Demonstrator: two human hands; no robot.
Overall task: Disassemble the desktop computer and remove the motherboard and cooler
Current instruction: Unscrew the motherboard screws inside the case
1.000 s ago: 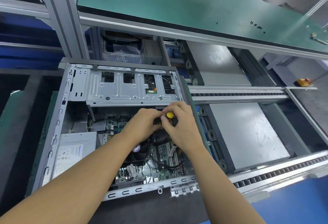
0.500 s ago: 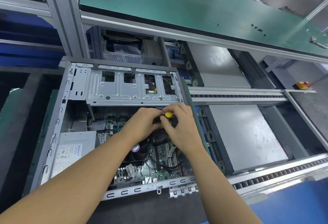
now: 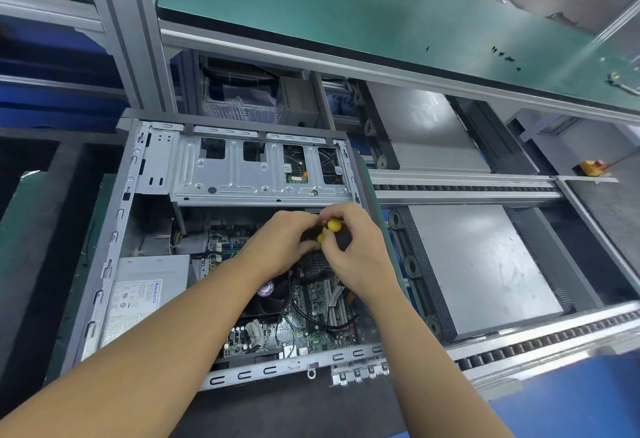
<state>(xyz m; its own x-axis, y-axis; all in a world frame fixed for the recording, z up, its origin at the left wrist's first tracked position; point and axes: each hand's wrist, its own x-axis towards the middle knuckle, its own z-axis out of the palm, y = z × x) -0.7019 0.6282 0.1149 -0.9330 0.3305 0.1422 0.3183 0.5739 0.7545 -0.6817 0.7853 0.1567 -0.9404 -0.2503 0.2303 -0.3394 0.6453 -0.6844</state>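
both hands [image 3: 287, 247] [image 3: 356, 257] hide screwdriver [image 3: 333, 225] beneath drive cage [image 3: 256, 174].

I see the open computer case [image 3: 114, 247] at middle left. The motherboard [image 3: 311, 299] lies inside it, the power box [image 3: 138, 299] at its left. Both hands [image 3: 284, 243] [image 3: 360, 257] meet above the board. Rollers [image 3: 485, 264] run at right.

Bright, even overhead lighting, soft shadows inside the computer case [image 3: 114, 236] beneath both hands, mild glare on the metal plate [image 3: 485, 264] right of them, wide-angle bending at edges, far corners slightly blurred.
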